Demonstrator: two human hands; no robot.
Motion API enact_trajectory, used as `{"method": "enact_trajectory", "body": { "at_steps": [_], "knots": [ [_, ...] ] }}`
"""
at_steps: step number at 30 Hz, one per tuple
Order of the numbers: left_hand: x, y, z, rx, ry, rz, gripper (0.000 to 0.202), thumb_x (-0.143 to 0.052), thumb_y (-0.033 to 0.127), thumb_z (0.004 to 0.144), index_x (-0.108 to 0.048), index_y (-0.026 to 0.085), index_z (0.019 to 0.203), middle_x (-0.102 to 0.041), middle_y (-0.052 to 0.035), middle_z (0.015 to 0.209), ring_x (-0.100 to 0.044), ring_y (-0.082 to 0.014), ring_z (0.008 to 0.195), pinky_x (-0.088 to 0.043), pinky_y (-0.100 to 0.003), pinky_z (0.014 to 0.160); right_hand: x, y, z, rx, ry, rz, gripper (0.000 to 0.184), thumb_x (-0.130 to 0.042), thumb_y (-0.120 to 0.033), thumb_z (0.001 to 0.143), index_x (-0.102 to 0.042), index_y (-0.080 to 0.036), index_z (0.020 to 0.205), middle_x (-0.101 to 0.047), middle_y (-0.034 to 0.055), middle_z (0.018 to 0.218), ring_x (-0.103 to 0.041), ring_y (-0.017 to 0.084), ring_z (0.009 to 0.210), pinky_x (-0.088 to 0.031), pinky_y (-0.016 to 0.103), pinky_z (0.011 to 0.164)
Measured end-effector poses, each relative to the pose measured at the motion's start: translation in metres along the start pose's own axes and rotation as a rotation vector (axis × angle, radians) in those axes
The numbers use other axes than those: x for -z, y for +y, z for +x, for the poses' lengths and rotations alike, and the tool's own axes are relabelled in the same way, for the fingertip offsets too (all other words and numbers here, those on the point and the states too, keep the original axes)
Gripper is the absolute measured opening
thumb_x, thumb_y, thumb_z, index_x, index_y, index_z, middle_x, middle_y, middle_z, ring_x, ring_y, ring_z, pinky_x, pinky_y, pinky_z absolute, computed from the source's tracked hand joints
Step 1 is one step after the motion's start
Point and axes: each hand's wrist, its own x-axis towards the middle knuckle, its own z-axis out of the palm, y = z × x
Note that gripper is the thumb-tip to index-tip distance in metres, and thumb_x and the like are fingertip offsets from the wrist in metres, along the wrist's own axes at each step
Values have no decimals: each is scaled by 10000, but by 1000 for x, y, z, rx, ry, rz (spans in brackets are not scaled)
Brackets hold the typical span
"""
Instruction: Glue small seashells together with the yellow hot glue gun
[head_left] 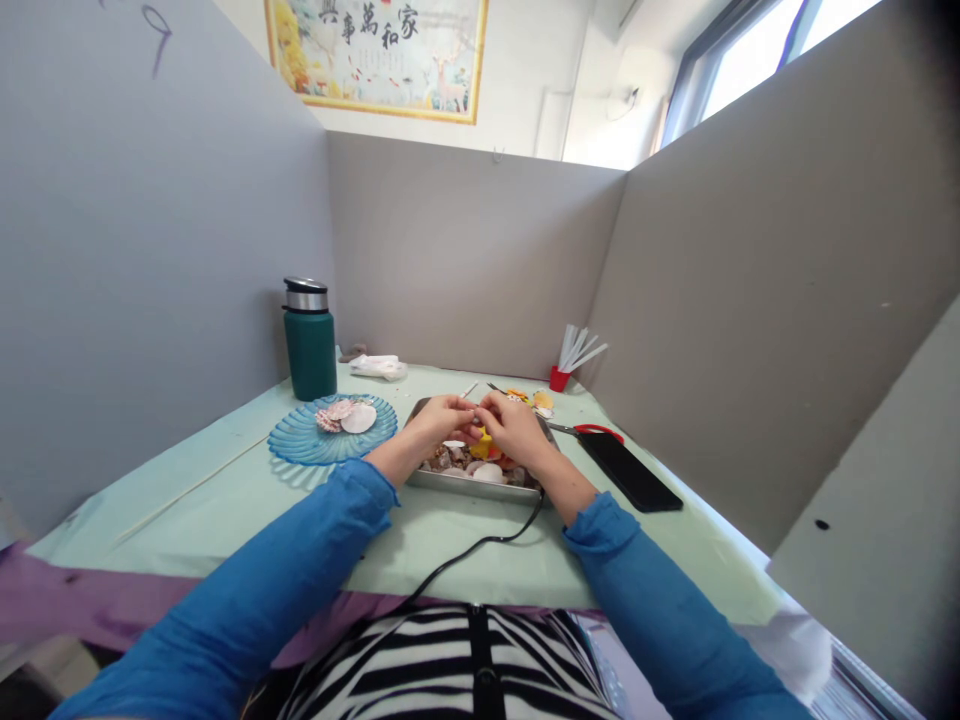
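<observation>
Both my hands meet over a steel tray [450,481] filled with several seashells. My left hand [439,420] has its fingers curled and pinched toward the right hand, holding something small I cannot make out. My right hand [514,425] is closed too, its fingertips touching the left hand's. Just below the hands a yellow object [482,443] shows, partly hidden by them. A black cable [480,545] runs from under my right wrist toward my body.
A blue glass plate [300,445] with a few shells [346,415] lies left of the tray. A green flask [310,340] stands at the back left. A black phone [628,470] and red-handled scissors [596,431] lie right. A red cup [559,378] holds white sticks. Grey partitions enclose the table.
</observation>
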Motion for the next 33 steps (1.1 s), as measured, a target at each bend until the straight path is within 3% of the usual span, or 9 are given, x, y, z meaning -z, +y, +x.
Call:
{"method": "enact_trajectory", "body": {
  "at_steps": [10,21,29,33],
  "knots": [
    [-2,2,-2,8,-4,-34,16,-594,99,834,-583,96,823,-645,-46,586,-643,-116,536,-553,-257,635,-1,2,0,22,21,18,167,-498,-283,902,-629,-183,878,-672,18,755,-556,132,654,-340,233,611],
    [0,1,-2,-24,-13,-31,121,-693,144,775,-598,85,820,-653,-52,613,-650,-128,560,-552,-279,668,-1,3,0,22,25,6,157,-502,-275,896,-631,-187,889,-680,16,768,-562,134,661,-338,235,613],
    [-2,2,-2,-7,0,-10,23,-620,73,800,-602,76,814,-657,-56,617,-644,-118,551,-550,-260,649,0,1,0,2,41,48,175,-509,-281,890,-633,-178,822,-659,9,708,-548,125,632,-330,230,603],
    [-1,1,-1,-22,-17,-22,98,-693,116,758,-611,84,800,-658,-54,620,-652,-129,558,-548,-261,645,0,1,0,-3,37,70,184,-508,-286,894,-628,-178,807,-650,2,686,-537,119,609,-326,229,597]
  ]
}}
